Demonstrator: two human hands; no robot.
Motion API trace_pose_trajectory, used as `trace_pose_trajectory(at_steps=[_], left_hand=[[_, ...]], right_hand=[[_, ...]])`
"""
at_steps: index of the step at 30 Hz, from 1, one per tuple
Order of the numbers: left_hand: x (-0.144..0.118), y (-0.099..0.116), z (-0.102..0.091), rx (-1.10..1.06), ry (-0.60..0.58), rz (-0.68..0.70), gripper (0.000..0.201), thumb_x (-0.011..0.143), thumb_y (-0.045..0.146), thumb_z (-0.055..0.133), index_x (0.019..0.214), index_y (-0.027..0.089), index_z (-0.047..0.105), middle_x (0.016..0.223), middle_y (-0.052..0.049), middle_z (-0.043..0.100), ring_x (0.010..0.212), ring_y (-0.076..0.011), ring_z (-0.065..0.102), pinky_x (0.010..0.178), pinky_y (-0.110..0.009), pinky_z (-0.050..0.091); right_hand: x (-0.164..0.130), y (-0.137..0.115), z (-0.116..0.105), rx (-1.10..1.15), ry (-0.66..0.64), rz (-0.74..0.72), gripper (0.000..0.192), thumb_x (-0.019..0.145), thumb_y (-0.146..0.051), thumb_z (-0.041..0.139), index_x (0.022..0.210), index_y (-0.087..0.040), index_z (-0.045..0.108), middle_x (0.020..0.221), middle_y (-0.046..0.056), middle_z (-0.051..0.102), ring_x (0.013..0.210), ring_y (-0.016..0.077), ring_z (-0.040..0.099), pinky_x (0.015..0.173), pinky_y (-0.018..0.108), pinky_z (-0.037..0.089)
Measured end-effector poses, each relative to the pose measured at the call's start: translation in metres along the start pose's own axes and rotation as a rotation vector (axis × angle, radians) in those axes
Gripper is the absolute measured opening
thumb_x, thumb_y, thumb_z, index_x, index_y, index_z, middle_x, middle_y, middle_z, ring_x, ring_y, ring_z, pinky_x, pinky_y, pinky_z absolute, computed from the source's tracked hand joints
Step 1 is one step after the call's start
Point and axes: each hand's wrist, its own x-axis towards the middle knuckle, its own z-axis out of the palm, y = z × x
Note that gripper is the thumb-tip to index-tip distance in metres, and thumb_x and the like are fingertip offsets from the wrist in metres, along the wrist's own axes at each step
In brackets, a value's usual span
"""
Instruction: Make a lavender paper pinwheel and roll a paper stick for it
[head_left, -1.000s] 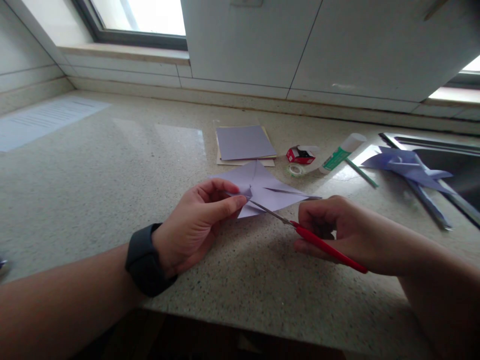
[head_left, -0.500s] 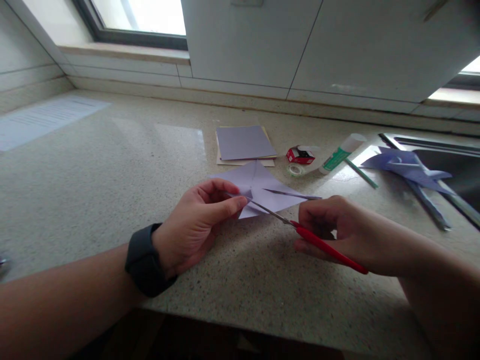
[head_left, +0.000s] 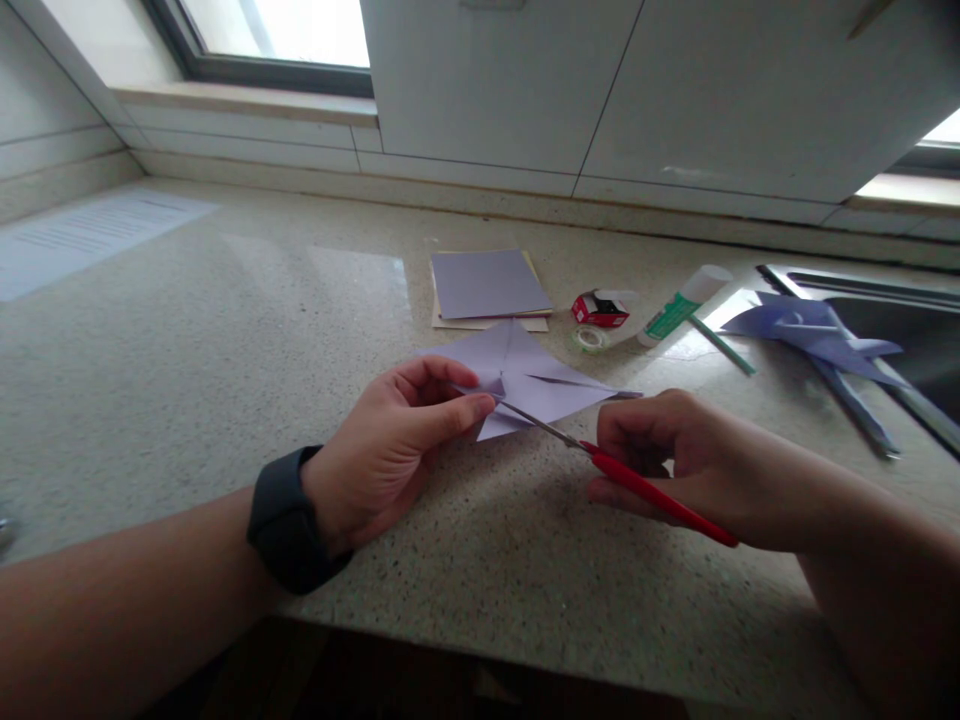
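A light purple sheet of paper [head_left: 544, 365] with slits and a crease lies in front of me. Its left side is pinched between the thumb and fingers of my left hand [head_left: 412, 435], which wears a dark watch [head_left: 292, 520] at the wrist. My right hand [head_left: 675, 460] grips a pair of scissors with red handles [head_left: 645, 490]. The blades reach left to the paper beside my left thumb; their tips are hidden there.
Behind the paper lies a stack of paper squares [head_left: 491, 285]. To its right are a small red box [head_left: 600, 308], a tape roll [head_left: 591, 340], a glue stick [head_left: 686, 305] and a green stick [head_left: 720, 343]. A purple pinwheel [head_left: 817, 330] rests by the sink [head_left: 907, 320]. A printed sheet [head_left: 97, 235] lies far left.
Almost nothing differs. Both hands, the paper and the scissors keep nearly the same places; the slit edge at the paper's right looks slightly shifted.
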Motion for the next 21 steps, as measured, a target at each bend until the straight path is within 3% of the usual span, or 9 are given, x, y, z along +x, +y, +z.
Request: trace_pose_trajectory(at_steps=[21], left_hand=[[-0.0013,0.0002,0.0012,0.025,-0.018,0.014,0.020,0.075,0.009,0.085,0.084,0.014,0.068,0.072,0.002,0.069,0.064,-0.0049,0.062,0.064,-0.013,0.050]], right_hand=[[-0.0005,-0.0025,0.0004,0.014,-0.006,0.033,0.038,0.079,-0.045,0.079,0.067,-0.021,0.053,0.061,-0.005,0.051,0.055,0.0107,0.043,0.050,0.025,0.034]])
